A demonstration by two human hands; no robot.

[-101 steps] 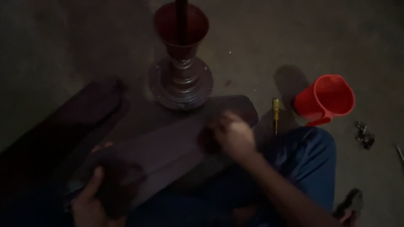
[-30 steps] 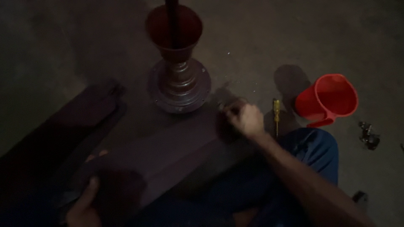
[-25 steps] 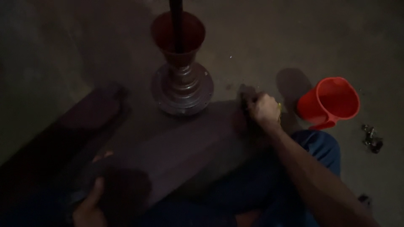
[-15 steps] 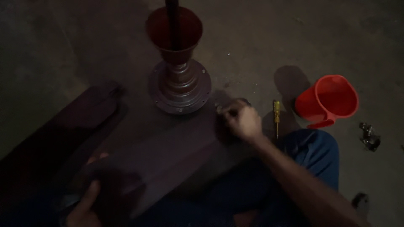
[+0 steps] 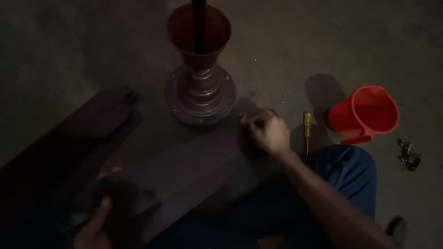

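A long dark brown fan blade [image 5: 184,180] lies across my lap, its narrow end pointing at the fan motor [image 5: 201,94]. The motor is round, maroon, and stands on the floor with a cup-shaped cover [image 5: 199,30] and a rod above it. My right hand [image 5: 267,131] rests on the blade's end near the motor, fingers pinched together on something small that I cannot make out. My left hand [image 5: 99,221] holds the blade's wide end at the lower left.
A second dark blade [image 5: 69,138] lies on the concrete floor to the left. A yellow-handled screwdriver [image 5: 306,129] lies beside my right knee. A red plastic jug [image 5: 367,115] stands to the right, with a small heap of metal parts [image 5: 408,154] past it.
My right hand slid out toward the screwdriver, then came back to the blade's end near the motor. The left hand stayed on the wide end.
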